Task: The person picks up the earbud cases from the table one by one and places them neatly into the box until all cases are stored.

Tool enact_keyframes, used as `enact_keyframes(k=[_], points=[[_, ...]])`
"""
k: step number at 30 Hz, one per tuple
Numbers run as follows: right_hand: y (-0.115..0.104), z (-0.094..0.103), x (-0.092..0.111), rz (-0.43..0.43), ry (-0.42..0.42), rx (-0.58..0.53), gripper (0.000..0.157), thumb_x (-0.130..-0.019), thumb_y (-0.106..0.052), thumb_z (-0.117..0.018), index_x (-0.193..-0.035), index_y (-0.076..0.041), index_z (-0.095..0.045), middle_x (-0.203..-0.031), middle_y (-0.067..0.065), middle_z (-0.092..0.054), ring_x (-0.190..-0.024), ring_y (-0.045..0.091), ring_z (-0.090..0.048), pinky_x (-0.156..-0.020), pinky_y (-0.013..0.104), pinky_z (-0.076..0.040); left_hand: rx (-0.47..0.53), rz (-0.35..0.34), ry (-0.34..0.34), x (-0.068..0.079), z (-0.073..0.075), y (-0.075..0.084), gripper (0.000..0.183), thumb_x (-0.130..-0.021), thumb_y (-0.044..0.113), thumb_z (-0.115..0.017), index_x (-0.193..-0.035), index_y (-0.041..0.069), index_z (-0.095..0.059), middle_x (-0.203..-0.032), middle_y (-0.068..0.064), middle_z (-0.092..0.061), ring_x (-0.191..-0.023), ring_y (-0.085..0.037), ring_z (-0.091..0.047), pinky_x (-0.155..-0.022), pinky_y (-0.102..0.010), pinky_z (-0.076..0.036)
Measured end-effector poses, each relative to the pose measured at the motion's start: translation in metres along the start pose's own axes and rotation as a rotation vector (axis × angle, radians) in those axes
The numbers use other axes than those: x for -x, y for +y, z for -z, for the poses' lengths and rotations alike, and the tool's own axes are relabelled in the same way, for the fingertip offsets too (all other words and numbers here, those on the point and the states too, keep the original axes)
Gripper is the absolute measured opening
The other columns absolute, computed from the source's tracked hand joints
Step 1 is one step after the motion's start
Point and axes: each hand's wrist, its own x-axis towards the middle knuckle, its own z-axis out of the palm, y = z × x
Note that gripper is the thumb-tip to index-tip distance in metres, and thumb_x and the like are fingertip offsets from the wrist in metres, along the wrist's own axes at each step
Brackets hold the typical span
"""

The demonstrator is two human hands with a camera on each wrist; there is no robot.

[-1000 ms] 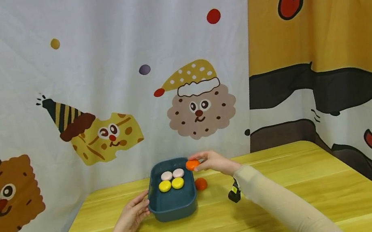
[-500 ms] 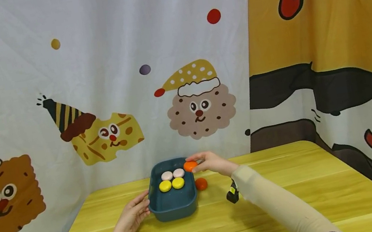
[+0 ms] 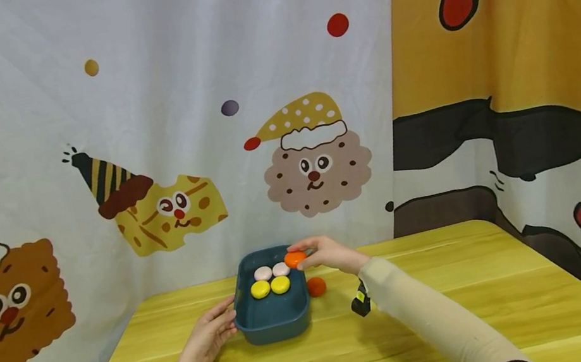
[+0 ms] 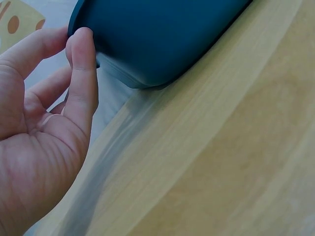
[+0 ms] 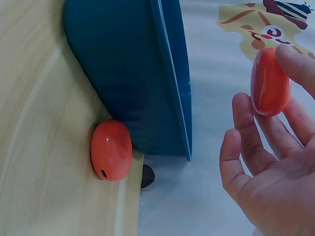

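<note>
My right hand (image 3: 332,255) pinches a glossy orange rounded disc (image 3: 296,259) between thumb and fingertips, above the right rim of a dark blue rectangular bin (image 3: 276,334). In the right wrist view the orange disc (image 5: 270,82) is turned edge-on, with my lower fingers spread loosely. My left hand (image 3: 209,335) is at the bin's left wall; in the left wrist view the thumb and index fingertips (image 4: 82,42) touch the bin (image 4: 157,39). Inside the bin lie two yellow discs (image 3: 260,289) in front of two pale pink discs (image 3: 262,273).
A second orange disc (image 5: 112,150), with a small dark slot, sits on the table beside the bin's right wall. The wood-grain table (image 3: 407,328) extends around the bin. A cartoon-printed curtain (image 3: 167,99) hangs behind it. Each wrist carries a black camera (image 3: 360,300).
My right hand has shifted slightly left with the orange disc, bringing it further over the bin's rim. My left hand stays at the bin. The head view has turned slightly left.
</note>
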Motion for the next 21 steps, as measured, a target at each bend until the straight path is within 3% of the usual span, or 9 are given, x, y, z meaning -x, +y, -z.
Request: enact_keyframes(k=[6, 13, 21], points=[[0.001, -0.004, -0.001, 0.0, -0.019, -0.019, 0.046, -0.086, -0.018, -0.075, -0.131, -0.018, -0.063, -0.132, 0.002, -0.058, -0.112, 0.021, -0.057, -0.091, 0.038, -0.05, -0.004, -0.001, -0.009, 0.0, -0.002, -0.002, 0.064, -0.098, 0.012, -0.057, -0.152, -0.002, -0.024, -0.096, -0.002, -0.059, -0.074, -0.008, -0.059, -0.074, -0.022, -0.054], [-0.001, -0.008, -0.002, 0.0, -0.023, -0.006, 0.048, -0.086, -0.018, -0.075, -0.132, -0.015, -0.062, -0.135, 0.003, -0.055, -0.119, 0.022, -0.054, -0.097, 0.048, -0.045, 0.005, -0.005, -0.025, -0.001, -0.002, -0.003, 0.063, -0.099, 0.01, -0.055, -0.152, -0.002, -0.023, -0.094, -0.001, -0.059, -0.074, -0.007, -0.059, -0.074, -0.021, -0.053], [-0.002, -0.014, -0.009, -0.003, -0.039, 0.015, 0.047, -0.085, -0.018, -0.075, -0.131, -0.017, -0.063, -0.134, 0.002, -0.056, -0.113, 0.018, -0.057, -0.091, 0.036, -0.05, 0.02, -0.002, -0.008, -0.001, -0.001, -0.002, 0.063, -0.099, 0.009, -0.055, -0.152, -0.003, -0.024, -0.09, 0.001, -0.061, -0.073, -0.008, -0.06, -0.073, -0.022, -0.054]])
